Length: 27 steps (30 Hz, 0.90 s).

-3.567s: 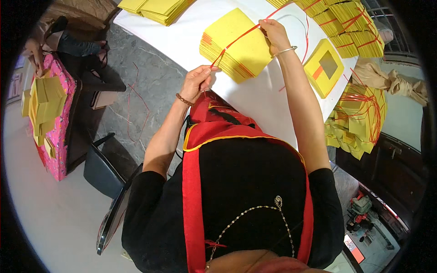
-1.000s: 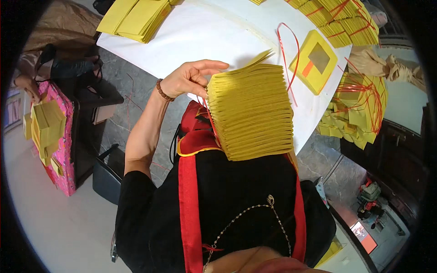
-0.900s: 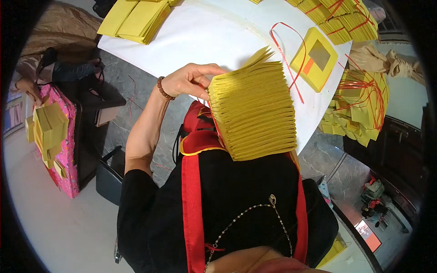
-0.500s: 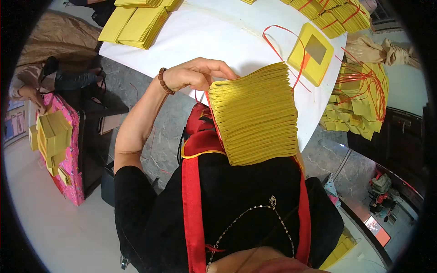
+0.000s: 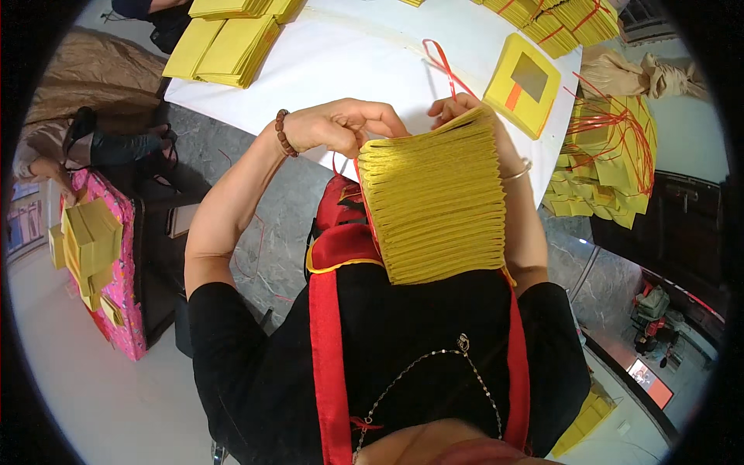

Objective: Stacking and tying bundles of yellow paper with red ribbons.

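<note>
A thick stack of yellow folded paper sheets stands against my chest, fanned fold edges upward, a red strip along its left side. My left hand, with a brown bead bracelet, is at the stack's upper left corner, its fingers bent and closed; what they pinch is hidden. My right hand is behind the stack's upper right corner, partly covered by it, fingers curled. From them rises a thin red ribbon in a narrow loop over the white table.
Yellow paper stacks lie at the table's far left, with more tied ones at the far right. A flat yellow packet lies right of my hands. Beyond hangs ribbon-tied yellow paper. At left, a person's hand touches a pink cloth-covered surface.
My right hand has come into view at the stack's upper right corner. The red ribbon's wide loop has narrowed and shifted left. My left hand has hardly moved.
</note>
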{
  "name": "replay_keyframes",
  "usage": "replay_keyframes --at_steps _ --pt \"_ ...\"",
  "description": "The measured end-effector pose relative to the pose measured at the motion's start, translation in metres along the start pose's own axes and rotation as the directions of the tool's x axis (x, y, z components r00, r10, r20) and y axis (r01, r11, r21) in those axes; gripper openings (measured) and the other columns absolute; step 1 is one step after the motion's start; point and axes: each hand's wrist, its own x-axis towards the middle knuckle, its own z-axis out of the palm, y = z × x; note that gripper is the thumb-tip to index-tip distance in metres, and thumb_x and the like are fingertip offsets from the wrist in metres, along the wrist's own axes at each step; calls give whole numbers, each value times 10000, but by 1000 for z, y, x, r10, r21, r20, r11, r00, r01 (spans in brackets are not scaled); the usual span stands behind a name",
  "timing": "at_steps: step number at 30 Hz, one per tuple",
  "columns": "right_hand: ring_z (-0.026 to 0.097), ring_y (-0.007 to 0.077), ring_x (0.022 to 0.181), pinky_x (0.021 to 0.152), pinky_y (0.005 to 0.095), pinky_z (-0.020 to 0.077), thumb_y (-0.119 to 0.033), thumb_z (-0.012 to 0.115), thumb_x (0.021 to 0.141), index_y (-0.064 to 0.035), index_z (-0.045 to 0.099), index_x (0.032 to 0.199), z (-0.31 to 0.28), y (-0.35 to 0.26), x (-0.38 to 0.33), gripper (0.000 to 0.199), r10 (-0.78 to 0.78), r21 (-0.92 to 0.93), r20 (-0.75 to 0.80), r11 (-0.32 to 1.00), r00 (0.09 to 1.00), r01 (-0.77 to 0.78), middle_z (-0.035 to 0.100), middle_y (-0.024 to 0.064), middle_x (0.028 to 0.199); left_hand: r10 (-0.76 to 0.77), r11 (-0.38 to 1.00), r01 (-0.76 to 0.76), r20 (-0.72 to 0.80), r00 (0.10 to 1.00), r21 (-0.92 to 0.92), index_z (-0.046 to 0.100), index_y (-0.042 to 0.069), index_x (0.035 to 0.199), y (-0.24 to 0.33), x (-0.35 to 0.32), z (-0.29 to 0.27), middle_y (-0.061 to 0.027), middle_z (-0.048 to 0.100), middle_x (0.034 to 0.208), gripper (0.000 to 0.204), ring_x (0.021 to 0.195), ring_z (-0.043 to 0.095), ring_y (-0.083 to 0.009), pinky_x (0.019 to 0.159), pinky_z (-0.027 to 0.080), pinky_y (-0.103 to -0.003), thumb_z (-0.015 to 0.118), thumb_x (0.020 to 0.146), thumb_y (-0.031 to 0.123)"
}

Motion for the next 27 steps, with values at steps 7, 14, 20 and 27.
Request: replay_keyframes --at_steps 7,14,20,27 --pt "536 99 711 677 230 443 -197 496 861 -27 552 801 -11 -21 26 189 202 93 387 962 900 -256 583 66 800 9 999 -9 -4 1000 50 459 -99 1108 -3 3 -2 -96 597 923 563 650 538 -62 521 404 -165 487 557 16" --pt "519 60 661 603 185 432 -218 510 859 -38 547 806 10 -27 34 191 426 -103 354 903 833 -418 566 27 755 2 1000 -1 -35 999 27 457 -96 1155 -13 1 -7 -97 605 955 595 612 530 -39 541 406 -159 477 566 -16" --pt "512 15 637 562 147 416 -179 507 857 -26 566 891 10 -10 38 168 484 -140 402 871 777 -471 556 -26 725 -62 991 68 -52 997 116 475 -45 1090 3 5 0 -18 512 713 439 503 394 -56 482 321 -194 441 655 -2" --pt "452 6 568 484 140 350 -171 504 866 -15 586 946 32 -15 26 193 499 -136 190 866 846 -481 520 -38 670 -218 849 184 11 976 496 397 15 1076 61 22 -17 -22 523 831 400 558 477 -45 499 377 -172 502 695 -49"
